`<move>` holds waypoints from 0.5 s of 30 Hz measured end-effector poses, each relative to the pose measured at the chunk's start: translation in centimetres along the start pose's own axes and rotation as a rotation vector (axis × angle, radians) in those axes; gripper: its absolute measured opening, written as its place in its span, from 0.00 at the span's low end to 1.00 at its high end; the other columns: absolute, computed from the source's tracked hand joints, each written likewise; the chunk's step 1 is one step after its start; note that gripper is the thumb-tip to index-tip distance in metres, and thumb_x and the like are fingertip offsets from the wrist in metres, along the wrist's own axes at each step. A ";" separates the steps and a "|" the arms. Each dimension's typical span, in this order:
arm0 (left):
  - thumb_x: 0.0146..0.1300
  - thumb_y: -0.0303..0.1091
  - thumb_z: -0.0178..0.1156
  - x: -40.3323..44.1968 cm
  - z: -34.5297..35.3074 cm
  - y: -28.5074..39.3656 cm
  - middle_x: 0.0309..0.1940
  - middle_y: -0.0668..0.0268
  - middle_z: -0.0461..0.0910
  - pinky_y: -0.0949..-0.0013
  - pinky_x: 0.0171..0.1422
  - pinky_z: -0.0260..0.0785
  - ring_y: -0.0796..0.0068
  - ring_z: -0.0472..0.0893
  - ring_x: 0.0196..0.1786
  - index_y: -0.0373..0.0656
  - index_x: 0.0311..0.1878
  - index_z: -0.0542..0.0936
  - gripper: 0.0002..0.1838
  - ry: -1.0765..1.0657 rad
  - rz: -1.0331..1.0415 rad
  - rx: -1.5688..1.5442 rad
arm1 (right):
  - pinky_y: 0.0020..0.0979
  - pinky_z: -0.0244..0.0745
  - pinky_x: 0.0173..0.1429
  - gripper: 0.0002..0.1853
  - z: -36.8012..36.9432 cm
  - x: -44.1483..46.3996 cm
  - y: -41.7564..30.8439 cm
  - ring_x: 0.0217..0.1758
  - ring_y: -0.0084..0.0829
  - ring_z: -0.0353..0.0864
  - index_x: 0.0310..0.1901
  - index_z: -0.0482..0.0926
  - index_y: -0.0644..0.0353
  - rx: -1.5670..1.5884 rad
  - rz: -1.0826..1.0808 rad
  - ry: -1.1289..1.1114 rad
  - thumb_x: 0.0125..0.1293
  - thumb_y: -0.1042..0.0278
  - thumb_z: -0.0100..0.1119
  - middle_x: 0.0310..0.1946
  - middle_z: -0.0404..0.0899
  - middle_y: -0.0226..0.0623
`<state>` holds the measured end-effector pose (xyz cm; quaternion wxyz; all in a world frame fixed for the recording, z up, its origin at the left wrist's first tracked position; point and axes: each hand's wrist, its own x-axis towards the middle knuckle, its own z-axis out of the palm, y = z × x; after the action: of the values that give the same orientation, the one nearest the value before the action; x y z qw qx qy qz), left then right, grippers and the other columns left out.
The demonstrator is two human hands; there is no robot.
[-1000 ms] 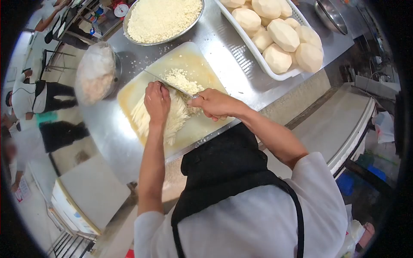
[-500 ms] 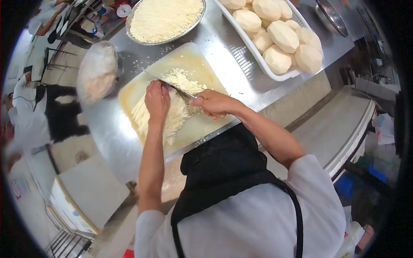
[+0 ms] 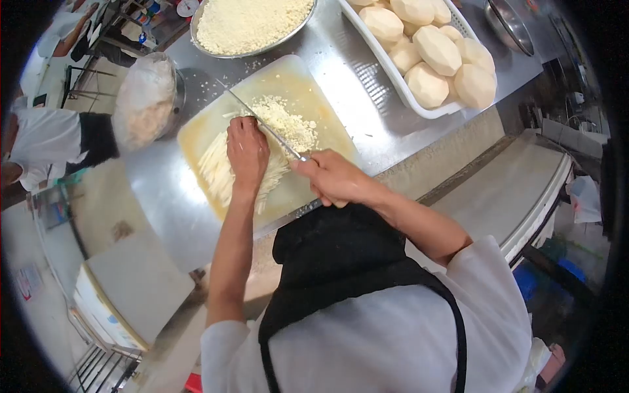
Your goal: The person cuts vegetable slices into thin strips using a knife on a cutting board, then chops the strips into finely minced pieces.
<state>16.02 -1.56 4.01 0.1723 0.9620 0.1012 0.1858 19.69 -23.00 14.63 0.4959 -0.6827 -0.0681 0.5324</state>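
Observation:
My right hand [image 3: 337, 177] is closed round the handle of a knife [image 3: 265, 124], whose blade points up and left across the cutting board [image 3: 301, 78]. Pale, thin strips [image 3: 213, 164] lie under and beside my left hand [image 3: 247, 150]. That hand presses down on them with its fingers curled together, its fingertips close to the blade. On the far side of the knife, small chopped bits [image 3: 285, 118] form a loose pile on the board.
A metal bowl of chopped bits [image 3: 252, 26] stands beyond the board. At the upper right is a white basket [image 3: 409, 98] of peeled pale roots, near a steel bowl [image 3: 508, 29]. A bag-covered bowl [image 3: 147, 98] stands left. Other people [image 3: 52, 137] are at the far left.
The knife's handle end and my right hand have moved slightly down and right, showing more of the chopped pile. My left hand has shifted slightly right. People at the left have moved.

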 end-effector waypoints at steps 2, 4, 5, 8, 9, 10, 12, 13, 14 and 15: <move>0.64 0.24 0.61 0.5 0.2 0.0 0.46 0.51 0.75 0.48 0.53 0.72 0.46 0.77 0.49 0.39 0.49 0.75 0.11 0.003 0.008 0.011 | 0.34 0.71 0.23 0.23 0.5 2.8 2.4 0.16 0.27 0.76 0.43 0.79 0.66 -0.053 -0.025 0.005 0.82 0.48 0.53 0.19 0.75 0.35; 0.64 0.23 0.61 0.3 0.2 -0.3 0.46 0.51 0.75 0.47 0.53 0.72 0.46 0.77 0.49 0.39 0.49 0.75 0.11 0.005 0.028 0.021 | 0.34 0.71 0.22 0.24 0.4 3.6 2.1 0.16 0.28 0.77 0.41 0.79 0.67 -0.084 -0.039 0.000 0.81 0.48 0.53 0.19 0.76 0.36; 0.63 0.23 0.61 0.2 0.2 -0.5 0.46 0.51 0.75 0.47 0.53 0.72 0.46 0.77 0.49 0.39 0.49 0.75 0.11 0.008 0.027 0.024 | 0.34 0.71 0.22 0.25 -0.1 3.7 2.1 0.16 0.28 0.77 0.40 0.79 0.67 -0.078 -0.036 -0.003 0.81 0.48 0.53 0.19 0.76 0.37; 0.63 0.23 0.61 0.2 0.1 0.1 0.47 0.51 0.75 0.47 0.53 0.72 0.45 0.77 0.50 0.38 0.50 0.76 0.12 -0.004 0.011 0.014 | 0.34 0.71 0.22 0.27 0.5 0.8 0.4 0.16 0.28 0.77 0.36 0.76 0.67 -0.024 -0.002 0.010 0.82 0.46 0.52 0.19 0.76 0.38; 0.63 0.23 0.62 0.2 0.2 0.0 0.47 0.51 0.75 0.47 0.53 0.73 0.45 0.77 0.50 0.38 0.50 0.76 0.12 -0.014 -0.003 0.011 | 0.34 0.70 0.22 0.27 1.2 0.6 0.7 0.16 0.28 0.77 0.35 0.76 0.66 0.012 -0.006 0.012 0.82 0.46 0.52 0.19 0.76 0.38; 0.63 0.23 0.62 0.3 0.2 -0.1 0.48 0.51 0.75 0.47 0.53 0.73 0.45 0.77 0.51 0.38 0.50 0.76 0.13 -0.017 -0.017 0.009 | 0.34 0.70 0.22 0.27 1.6 0.7 0.9 0.16 0.28 0.77 0.34 0.75 0.66 0.042 -0.014 0.012 0.82 0.46 0.51 0.19 0.76 0.38; 0.65 0.23 0.61 0.1 0.1 -0.2 0.47 0.52 0.76 0.47 0.53 0.73 0.45 0.78 0.51 0.38 0.50 0.76 0.11 -0.008 0.008 -0.015 | 0.35 0.70 0.20 0.27 1.1 2.5 1.9 0.16 0.27 0.76 0.35 0.76 0.66 0.008 -0.007 -0.015 0.82 0.46 0.52 0.19 0.75 0.36; 0.66 0.23 0.61 0.1 -0.1 -0.3 0.47 0.52 0.76 0.48 0.53 0.73 0.45 0.78 0.51 0.39 0.50 0.76 0.11 0.003 0.019 -0.021 | 0.35 0.71 0.20 0.26 1.2 3.9 2.8 0.16 0.28 0.76 0.36 0.76 0.66 0.009 -0.044 0.004 0.81 0.46 0.52 0.18 0.75 0.36; 0.67 0.24 0.60 0.3 -0.5 -0.7 0.47 0.52 0.77 0.48 0.53 0.73 0.45 0.78 0.51 0.39 0.50 0.77 0.09 -0.008 -0.040 -0.082 | 0.36 0.72 0.20 0.26 1.4 4.9 3.8 0.15 0.28 0.76 0.37 0.76 0.66 0.019 -0.077 0.026 0.81 0.46 0.52 0.18 0.75 0.35; 0.69 0.24 0.59 0.6 -0.9 -1.2 0.47 0.52 0.77 0.48 0.53 0.73 0.45 0.79 0.51 0.39 0.49 0.77 0.08 -0.021 -0.093 -0.150 | 0.36 0.72 0.20 0.26 1.3 4.2 3.2 0.15 0.29 0.76 0.37 0.77 0.66 0.014 -0.048 0.038 0.81 0.46 0.52 0.18 0.74 0.35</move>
<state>16.07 0.01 4.55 0.2534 0.9426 0.1297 0.1744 19.04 -21.22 9.55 0.5145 -0.6875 -0.0713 0.5075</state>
